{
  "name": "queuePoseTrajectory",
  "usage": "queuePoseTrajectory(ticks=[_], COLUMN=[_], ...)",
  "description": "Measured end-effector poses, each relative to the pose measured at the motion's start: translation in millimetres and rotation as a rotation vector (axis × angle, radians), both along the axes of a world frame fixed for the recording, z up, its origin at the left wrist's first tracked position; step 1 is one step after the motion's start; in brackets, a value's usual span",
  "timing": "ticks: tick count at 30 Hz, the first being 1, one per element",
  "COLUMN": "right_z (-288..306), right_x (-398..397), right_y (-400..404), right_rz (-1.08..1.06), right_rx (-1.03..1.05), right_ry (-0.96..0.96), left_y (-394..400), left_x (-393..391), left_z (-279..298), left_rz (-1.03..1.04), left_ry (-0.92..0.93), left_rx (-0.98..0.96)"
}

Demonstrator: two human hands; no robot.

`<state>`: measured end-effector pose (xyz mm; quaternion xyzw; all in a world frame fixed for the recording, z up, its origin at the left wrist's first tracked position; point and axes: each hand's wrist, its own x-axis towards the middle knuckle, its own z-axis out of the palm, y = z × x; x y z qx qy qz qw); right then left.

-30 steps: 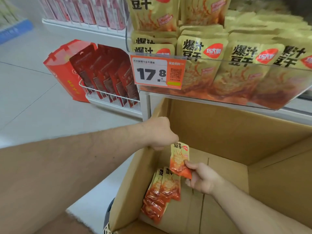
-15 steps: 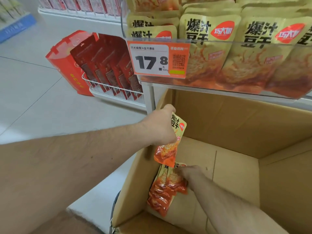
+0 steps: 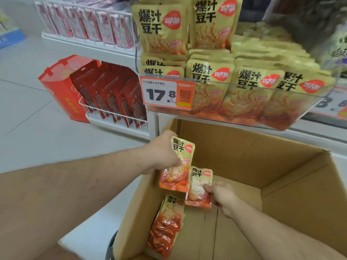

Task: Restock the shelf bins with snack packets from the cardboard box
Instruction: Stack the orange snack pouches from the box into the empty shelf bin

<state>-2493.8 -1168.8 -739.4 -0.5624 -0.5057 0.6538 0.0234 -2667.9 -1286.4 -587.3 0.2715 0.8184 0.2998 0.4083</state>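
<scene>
An open cardboard box [image 3: 244,158] stands below the shelf. My left hand [image 3: 163,152] grips a yellow-and-orange snack packet [image 3: 178,169] upright over the box's left wall. My right hand [image 3: 223,196] pinches a second, smaller-looking packet [image 3: 200,186] just right of and below the first, inside the box. A few more packets [image 3: 166,224] lean against the box's inner left wall. Above, a clear-fronted shelf bin [image 3: 234,98] is packed with matching packets.
An orange price tag reading 17.8 [image 3: 166,94] hangs on the bin's front left. To the left a white wire rack [image 3: 112,117] holds dark red packets beside a red carton [image 3: 62,94]. Pale floor tiles [image 3: 37,139] lie left of the box.
The camera tilted up, showing more of the shelf. My left hand took the first packet; my right hand dipped to the pile and lifted a second packet up beside it.
</scene>
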Motion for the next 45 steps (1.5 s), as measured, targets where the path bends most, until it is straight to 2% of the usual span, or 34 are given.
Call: queuePoseTrajectory(ticks=[5,9,13,19,26,33,45], right_z=[91,150,186,205,237,258,299], right_x=[28,33,25,24,25,27,29], right_y=[17,-1,-25,-33,-43,-37,-19], right_rz=[0.02,0.116,0.207,0.129,0.114,0.129,0.349], right_rx=[0.027,0.117,0.226,0.37,0.485,0.621,0.565], right_ry=[0.281,0.394,0.392,0.341,0.358,0.307,0.264], left_y=[-7,-10,-8,-11,-9,-4,5], left_x=[5,17,31,41,41,47,48], left_z=[13,29,45,69,86,103,132], left_rz=[0.032,0.03,-0.016,-0.045,-0.046,-0.103,-0.251], left_ry=[-0.095,-0.156,-0.283,-0.399,-0.292,-0.279,-0.218], left_rx=[0.029,0.094,0.171,0.31,0.488,0.515,0.585])
